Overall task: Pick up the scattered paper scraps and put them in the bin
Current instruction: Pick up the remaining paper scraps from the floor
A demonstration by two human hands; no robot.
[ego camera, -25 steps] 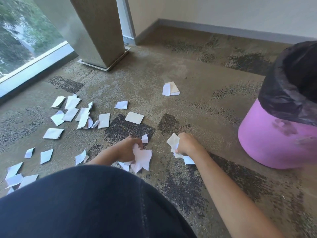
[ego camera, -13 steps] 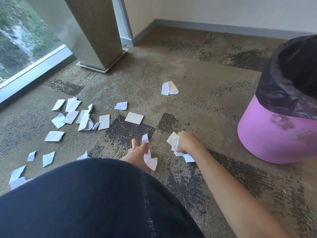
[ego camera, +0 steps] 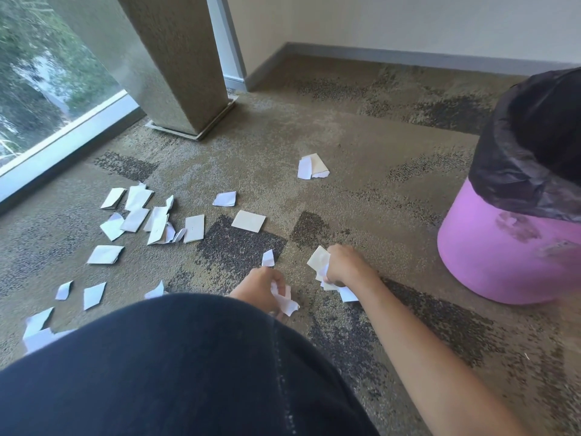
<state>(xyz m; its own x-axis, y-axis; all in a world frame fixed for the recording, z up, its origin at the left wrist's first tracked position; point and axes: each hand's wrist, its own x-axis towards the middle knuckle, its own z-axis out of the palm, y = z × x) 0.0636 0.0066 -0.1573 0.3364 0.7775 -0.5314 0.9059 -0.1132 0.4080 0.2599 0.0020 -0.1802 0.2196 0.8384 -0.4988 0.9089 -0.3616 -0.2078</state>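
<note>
Currently both hands are low over the carpet [ego camera: 361, 158], each with its grip clamped on paper. The left hand [ego camera: 259, 286] has its fingers curled round a crumpled white wad [ego camera: 284, 298], which sticks out toward the right. The right hand [ego camera: 344, 267] grips a bunch of scraps [ego camera: 320, 261]: a cream piece pokes out at the top left and a white one lies under the wrist. One small scrap [ego camera: 268, 258] stands on the carpet between the two hands, just beyond the left one. Loose scraps [ego camera: 151, 220] lie clustered well to the left (more near the dark trouser leg [ego camera: 157, 366]). A folded pair [ego camera: 312, 166] sits further out. The pink bin [ego camera: 515, 247], lined with a black bag [ego camera: 528, 171], stands to the right, near the right hand but apart from it.
</note>
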